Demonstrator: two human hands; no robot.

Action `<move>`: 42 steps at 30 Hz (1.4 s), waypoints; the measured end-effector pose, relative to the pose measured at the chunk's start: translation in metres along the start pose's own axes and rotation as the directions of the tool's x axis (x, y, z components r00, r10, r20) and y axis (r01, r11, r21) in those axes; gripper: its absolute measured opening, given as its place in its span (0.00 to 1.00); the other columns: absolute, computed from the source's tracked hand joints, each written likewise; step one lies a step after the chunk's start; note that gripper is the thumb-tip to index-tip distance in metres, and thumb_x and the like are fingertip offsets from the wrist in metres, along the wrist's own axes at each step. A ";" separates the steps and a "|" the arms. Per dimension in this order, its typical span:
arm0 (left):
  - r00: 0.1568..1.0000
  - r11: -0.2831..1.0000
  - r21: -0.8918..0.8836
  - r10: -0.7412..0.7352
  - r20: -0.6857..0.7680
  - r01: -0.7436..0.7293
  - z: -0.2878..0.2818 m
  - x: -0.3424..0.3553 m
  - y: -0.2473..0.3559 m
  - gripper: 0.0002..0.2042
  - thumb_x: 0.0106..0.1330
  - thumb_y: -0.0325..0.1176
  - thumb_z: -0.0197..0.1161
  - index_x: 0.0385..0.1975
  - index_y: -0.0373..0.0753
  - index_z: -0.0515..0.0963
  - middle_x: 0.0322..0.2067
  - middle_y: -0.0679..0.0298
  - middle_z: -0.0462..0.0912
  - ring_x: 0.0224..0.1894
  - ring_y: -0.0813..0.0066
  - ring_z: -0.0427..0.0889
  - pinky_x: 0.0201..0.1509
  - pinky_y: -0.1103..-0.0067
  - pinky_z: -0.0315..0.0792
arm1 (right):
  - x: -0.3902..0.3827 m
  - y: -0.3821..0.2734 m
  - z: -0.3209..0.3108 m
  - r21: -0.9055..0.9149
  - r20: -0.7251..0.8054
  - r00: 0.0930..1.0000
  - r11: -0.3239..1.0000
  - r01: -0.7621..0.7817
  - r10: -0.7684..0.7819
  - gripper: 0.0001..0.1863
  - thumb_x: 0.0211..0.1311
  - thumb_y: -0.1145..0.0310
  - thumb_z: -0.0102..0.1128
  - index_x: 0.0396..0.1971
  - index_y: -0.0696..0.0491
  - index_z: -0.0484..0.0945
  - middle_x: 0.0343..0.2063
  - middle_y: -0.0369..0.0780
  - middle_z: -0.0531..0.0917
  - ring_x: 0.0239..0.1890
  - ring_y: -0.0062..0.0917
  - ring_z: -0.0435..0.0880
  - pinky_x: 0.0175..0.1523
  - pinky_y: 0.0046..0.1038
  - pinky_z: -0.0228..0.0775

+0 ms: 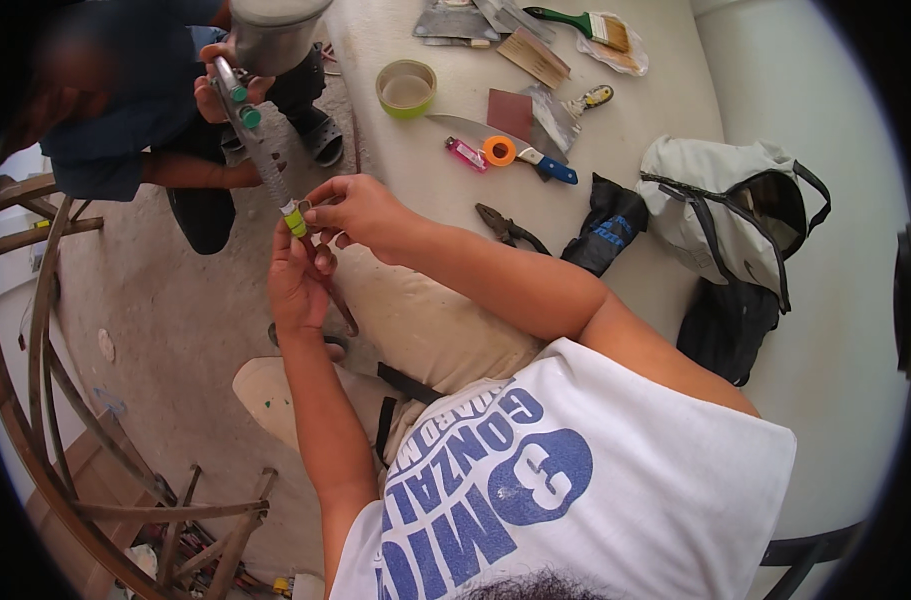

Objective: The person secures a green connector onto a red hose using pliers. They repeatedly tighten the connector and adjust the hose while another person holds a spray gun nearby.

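Observation:
A spray gun with a metal cup (275,35) and a long perforated handle (267,165) is held up by another person. At its lower end sits a yellow-green band (294,220), with a reddish-brown hose (343,305) hanging below it. My left hand (300,285) is closed round the hose just under the band. From the right, my right hand (360,212) pinches at the band's side. A small ring-like piece shows at its fingertips, too small to name.
On the pale surface to my right lie a green-yellow tape roll (406,90), a blue-handled knife (545,165), a pink lighter (466,154), pliers (510,228), a brush (607,32) and a white bag (685,165). Wooden stools (165,510) stand at the left.

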State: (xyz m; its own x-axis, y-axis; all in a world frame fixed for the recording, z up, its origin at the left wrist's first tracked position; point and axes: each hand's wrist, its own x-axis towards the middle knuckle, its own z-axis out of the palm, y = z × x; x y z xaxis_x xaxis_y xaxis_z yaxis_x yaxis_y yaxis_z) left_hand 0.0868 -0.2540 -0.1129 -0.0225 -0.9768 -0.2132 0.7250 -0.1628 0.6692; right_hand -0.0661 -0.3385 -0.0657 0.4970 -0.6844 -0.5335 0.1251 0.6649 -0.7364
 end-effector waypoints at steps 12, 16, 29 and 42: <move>1.000 1.000 -0.016 0.014 0.000 -0.014 0.007 0.000 0.002 0.21 0.72 0.29 0.59 0.65 0.36 0.69 0.46 0.66 0.76 0.35 0.78 0.74 0.41 0.80 0.71 | -0.001 -0.011 0.000 -0.275 -0.025 0.996 0.959 0.074 -0.084 0.19 0.62 0.71 0.65 0.50 0.64 0.77 0.32 0.39 0.83 0.28 0.18 0.78 0.36 0.21 0.74; 1.000 0.998 -0.060 0.017 -0.024 -0.019 0.008 -0.002 0.005 0.21 0.71 0.27 0.59 0.63 0.35 0.70 0.42 0.66 0.76 0.35 0.77 0.75 0.41 0.80 0.72 | 0.001 -0.007 0.001 -0.399 -0.072 0.979 0.906 0.145 -0.189 0.17 0.64 0.72 0.62 0.50 0.63 0.76 0.31 0.37 0.81 0.29 0.18 0.79 0.36 0.21 0.74; 0.967 0.956 0.252 0.193 -0.167 -0.148 -0.012 -0.013 0.020 0.11 0.73 0.26 0.57 0.52 0.31 0.76 0.42 0.59 0.83 0.41 0.71 0.82 0.48 0.76 0.76 | -0.019 0.004 -0.002 -0.492 0.210 0.673 0.518 0.700 -0.709 0.07 0.58 0.77 0.66 0.36 0.58 0.82 0.33 0.43 0.82 0.35 0.33 0.84 0.40 0.30 0.76; 0.971 0.977 0.074 0.206 -0.120 -0.199 -0.002 -0.029 0.046 0.29 0.76 0.51 0.51 0.57 0.26 0.72 0.49 0.54 0.79 0.50 0.66 0.75 0.57 0.70 0.67 | 0.005 0.006 0.026 -0.445 0.467 0.300 0.072 0.893 -0.832 0.10 0.49 0.76 0.71 0.33 0.50 0.84 0.36 0.34 0.83 0.41 0.31 0.81 0.44 0.31 0.76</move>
State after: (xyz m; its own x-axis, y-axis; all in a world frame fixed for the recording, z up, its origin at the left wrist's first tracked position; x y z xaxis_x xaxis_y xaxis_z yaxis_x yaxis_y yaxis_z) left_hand 0.1222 -0.2324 -0.0773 0.2100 -0.9655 -0.1540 0.6624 0.0247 0.7488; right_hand -0.0410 -0.3298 -0.0622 0.4458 -0.6185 0.6470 0.0711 -0.6961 -0.7144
